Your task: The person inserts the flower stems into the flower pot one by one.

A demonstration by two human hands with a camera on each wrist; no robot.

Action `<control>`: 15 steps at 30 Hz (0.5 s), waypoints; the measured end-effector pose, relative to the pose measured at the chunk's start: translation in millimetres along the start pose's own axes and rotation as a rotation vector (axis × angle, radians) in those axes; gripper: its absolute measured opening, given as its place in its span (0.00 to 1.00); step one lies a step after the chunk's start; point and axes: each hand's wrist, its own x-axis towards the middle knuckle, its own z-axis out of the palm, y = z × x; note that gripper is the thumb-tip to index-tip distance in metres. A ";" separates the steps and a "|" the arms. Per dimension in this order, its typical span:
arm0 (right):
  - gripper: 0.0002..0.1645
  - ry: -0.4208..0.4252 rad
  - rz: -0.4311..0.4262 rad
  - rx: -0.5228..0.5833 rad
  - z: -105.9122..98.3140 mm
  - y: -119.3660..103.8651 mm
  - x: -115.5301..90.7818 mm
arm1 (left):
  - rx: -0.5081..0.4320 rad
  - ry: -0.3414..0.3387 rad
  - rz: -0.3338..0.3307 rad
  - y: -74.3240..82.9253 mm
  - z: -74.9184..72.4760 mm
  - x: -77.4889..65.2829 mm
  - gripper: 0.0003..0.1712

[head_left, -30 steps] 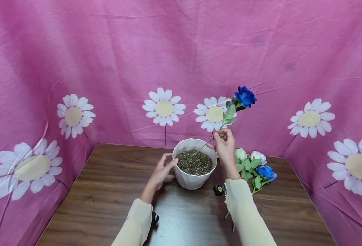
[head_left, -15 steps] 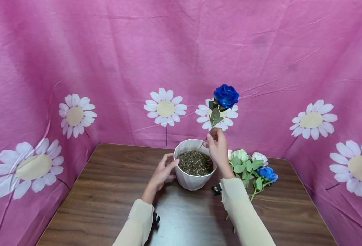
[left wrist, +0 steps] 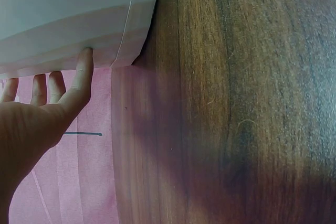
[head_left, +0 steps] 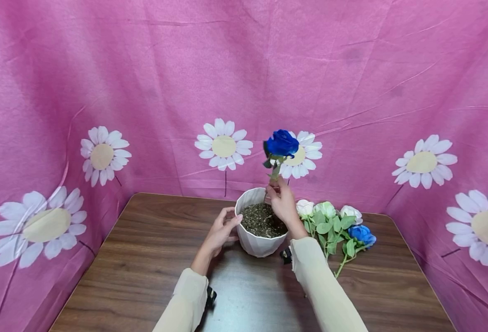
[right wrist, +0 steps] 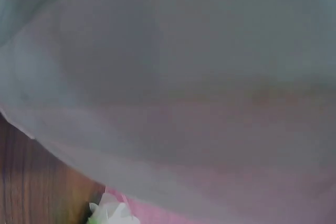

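Observation:
On the wooden table (head_left: 152, 258) stands a white faceted flower pot (head_left: 260, 246) filled with dark soil (head_left: 262, 220). My left hand (head_left: 219, 230) holds the pot's left side, thumb at the rim; the left wrist view shows the thumb against the pale wall (left wrist: 58, 19) and the other fingertips hidden past its edge. Over the pot's right side, my right hand (head_left: 283, 203) pinches the stem of a blue artificial rose (head_left: 282, 144). The bloom stands upright above the fingers, and the lower stem is mostly hidden by the hand.
Right of the pot lie several loose artificial roses: white ones (head_left: 305, 208) and another blue one (head_left: 361, 235), their stems partly under the right sleeve (head_left: 318, 276). A pink daisy-printed cloth (head_left: 161, 92) hangs behind and beside the table.
My right hand has moved left over the pot with the blue rose, which has gone from leaning right to nearly upright and dropped slightly. The left hand stays on the pot.

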 end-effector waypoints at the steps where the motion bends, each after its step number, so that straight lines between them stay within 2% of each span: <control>1: 0.10 -0.006 0.011 0.020 0.8 -0.7 0.0 | -0.001 0.001 0.001 -0.3 0.1 0.0 0.27; 7: 0.06 -0.036 0.044 0.098 4.1 -2.0 1.1 | -0.002 0.006 0.000 -0.4 0.5 0.1 0.27; 15: 0.03 -0.093 0.058 0.037 8.2 -0.6 2.2 | 0.003 0.010 -0.002 -0.7 -0.3 0.4 0.28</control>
